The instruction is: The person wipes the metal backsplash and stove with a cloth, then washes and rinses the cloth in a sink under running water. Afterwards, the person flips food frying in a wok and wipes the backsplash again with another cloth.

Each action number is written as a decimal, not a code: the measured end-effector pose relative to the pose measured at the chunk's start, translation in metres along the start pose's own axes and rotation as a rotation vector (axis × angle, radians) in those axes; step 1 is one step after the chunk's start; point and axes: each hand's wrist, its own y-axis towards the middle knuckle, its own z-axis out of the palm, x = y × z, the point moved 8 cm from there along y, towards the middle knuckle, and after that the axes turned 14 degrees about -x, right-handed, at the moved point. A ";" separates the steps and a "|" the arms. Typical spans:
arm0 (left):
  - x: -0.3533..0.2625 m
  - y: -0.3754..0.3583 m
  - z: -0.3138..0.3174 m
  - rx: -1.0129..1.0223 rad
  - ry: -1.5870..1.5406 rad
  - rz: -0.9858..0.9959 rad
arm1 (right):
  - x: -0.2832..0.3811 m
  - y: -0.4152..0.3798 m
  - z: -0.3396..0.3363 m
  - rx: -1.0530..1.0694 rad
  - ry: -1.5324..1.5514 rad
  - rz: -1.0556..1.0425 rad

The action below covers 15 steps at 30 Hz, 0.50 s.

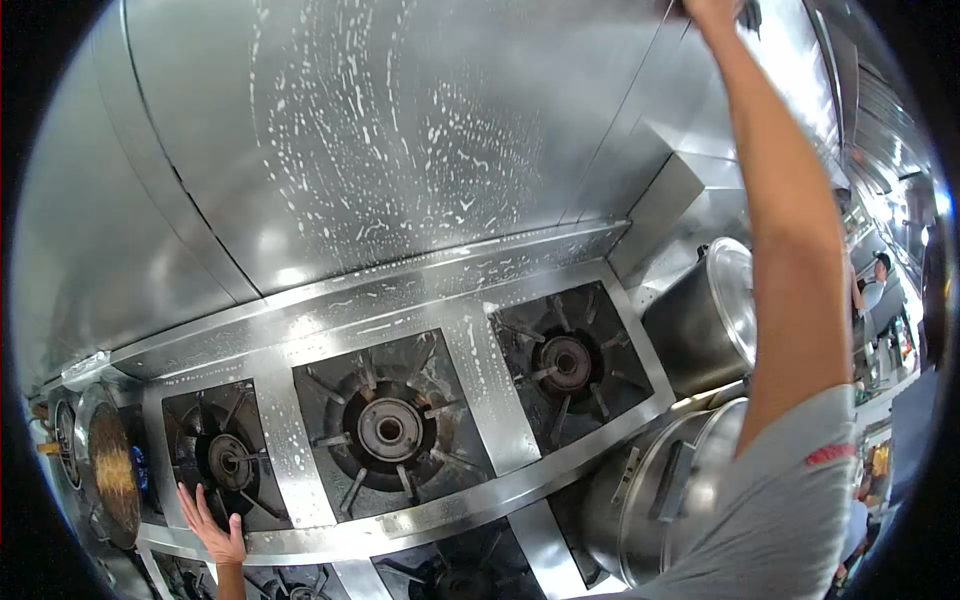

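Left hand: bare (213, 525), grip released, fingers spread over the front edge of the silver steel stove (470, 375), beside a round black burner (230, 462).
Right hand: bare (712, 10), raised at the top edge of view, beside a small dark object (748, 16); partly cut off, so its grip cannot be told.
Wall: tall, flat grey steel panel (560, 70) behind the stove, streaked with white foam (375, 130).
Pots: two large silver metal ones (690, 330) (640, 500) near the right arm.
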 end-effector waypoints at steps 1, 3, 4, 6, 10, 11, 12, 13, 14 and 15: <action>0.001 -0.001 0.002 0.005 0.000 -0.001 | -0.034 -0.042 0.006 0.025 0.003 0.097; 0.003 -0.002 0.005 0.002 0.002 -0.009 | -0.084 -0.145 0.020 0.081 -0.046 0.076; 0.003 -0.002 0.004 0.015 0.011 -0.007 | -0.078 -0.224 -0.002 0.390 0.045 0.351; 0.001 -0.002 0.005 0.028 0.016 -0.012 | -0.088 -0.359 -0.028 0.351 0.116 0.712; 0.003 -0.001 0.003 0.033 -0.015 -0.014 | -0.079 -0.462 -0.038 0.224 0.238 1.077; 0.001 -0.002 0.000 0.038 -0.026 -0.026 | -0.069 -0.444 -0.030 0.142 0.433 1.240; -0.001 -0.001 -0.001 0.043 -0.037 -0.039 | -0.045 -0.400 -0.039 0.051 0.459 1.238; -0.003 0.001 -0.002 0.021 -0.049 -0.028 | -0.054 -0.342 -0.004 0.128 0.350 0.770; -0.002 0.002 -0.004 0.010 -0.054 -0.013 | -0.010 -0.282 -0.020 0.220 0.273 0.641; -0.002 -0.001 -0.005 0.004 -0.060 0.002 | 0.037 -0.220 -0.040 0.297 0.196 0.503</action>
